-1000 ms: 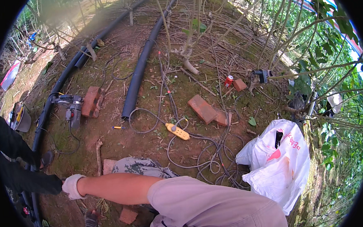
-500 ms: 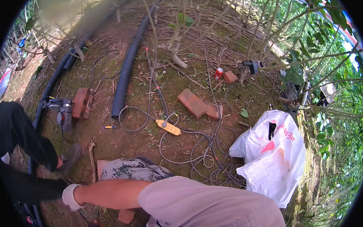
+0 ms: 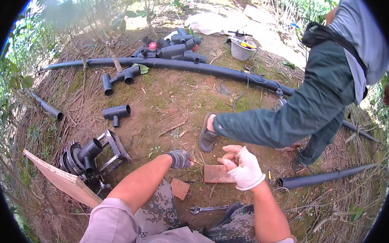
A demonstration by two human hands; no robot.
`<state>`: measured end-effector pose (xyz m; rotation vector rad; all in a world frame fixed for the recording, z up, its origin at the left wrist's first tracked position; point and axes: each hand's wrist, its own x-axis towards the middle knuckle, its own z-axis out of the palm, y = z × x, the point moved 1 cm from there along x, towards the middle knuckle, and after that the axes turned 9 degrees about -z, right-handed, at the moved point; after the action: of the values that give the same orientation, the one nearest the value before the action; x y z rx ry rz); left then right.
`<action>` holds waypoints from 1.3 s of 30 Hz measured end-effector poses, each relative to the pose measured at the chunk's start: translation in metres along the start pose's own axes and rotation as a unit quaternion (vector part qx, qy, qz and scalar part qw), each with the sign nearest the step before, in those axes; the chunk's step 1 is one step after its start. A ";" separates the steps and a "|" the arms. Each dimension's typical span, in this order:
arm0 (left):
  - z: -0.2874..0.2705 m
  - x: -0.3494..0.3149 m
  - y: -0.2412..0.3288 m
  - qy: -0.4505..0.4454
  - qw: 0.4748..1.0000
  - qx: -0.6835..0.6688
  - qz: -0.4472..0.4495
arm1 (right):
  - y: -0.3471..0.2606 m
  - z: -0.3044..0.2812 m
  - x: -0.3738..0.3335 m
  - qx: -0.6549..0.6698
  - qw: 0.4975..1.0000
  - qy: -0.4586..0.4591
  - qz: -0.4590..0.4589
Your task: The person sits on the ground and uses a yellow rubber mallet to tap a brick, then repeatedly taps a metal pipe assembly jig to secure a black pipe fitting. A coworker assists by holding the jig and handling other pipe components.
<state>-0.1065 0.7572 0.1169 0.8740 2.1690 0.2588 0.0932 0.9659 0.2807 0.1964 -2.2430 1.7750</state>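
Note:
My left hand (image 3: pixel 181 158), in a grey fingerless glove, is held above the ground with its fingers curled in. What it holds, if anything, is hidden. My right hand (image 3: pixel 246 167), in a white glove with bare fingertips, is raised with fingers bent and apart, and nothing shows in it. Below and partly behind it lies a red brick (image 3: pixel 217 174). A smaller brick piece (image 3: pixel 180 188) lies nearer me. On the ground between my camouflage-clad legs is an adjustable wrench (image 3: pixel 209 208).
Left stands a metal pipe clamp (image 3: pixel 116 146) with a black tee fitting (image 3: pixel 90 151), beside a wooden board (image 3: pixel 59 176). Another person (image 3: pixel 287 121) steps at right. A long black pipe (image 3: pixel 183 65) crosses behind, near piled fittings (image 3: pixel 171 51) and a bucket (image 3: pixel 242 52).
My view has swung left, away from the white bag and coiled cables. The other person now appears at right. My right arm no longer stretches across leftward; both hands show.

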 end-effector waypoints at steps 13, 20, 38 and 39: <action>-0.016 -0.008 0.026 -0.049 0.996 -0.074 -0.006 | 0.017 0.022 -0.023 -0.334 0.773 -0.527 0.114; -0.023 -0.007 0.017 -0.057 0.991 -0.123 0.003 | 0.042 0.012 0.002 -0.350 0.814 -0.454 0.093; -0.002 -0.026 0.153 -0.087 0.962 0.229 0.120 | 0.040 0.015 -0.007 -0.325 0.799 -0.497 0.094; -0.003 -0.030 0.167 -0.084 0.957 0.247 0.127 | 0.041 0.013 -0.011 -0.324 0.793 -0.504 0.108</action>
<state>-0.0102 0.8621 0.2098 1.4032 1.9863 -0.2437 0.0908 0.9621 0.2363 0.9474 -3.5827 0.8712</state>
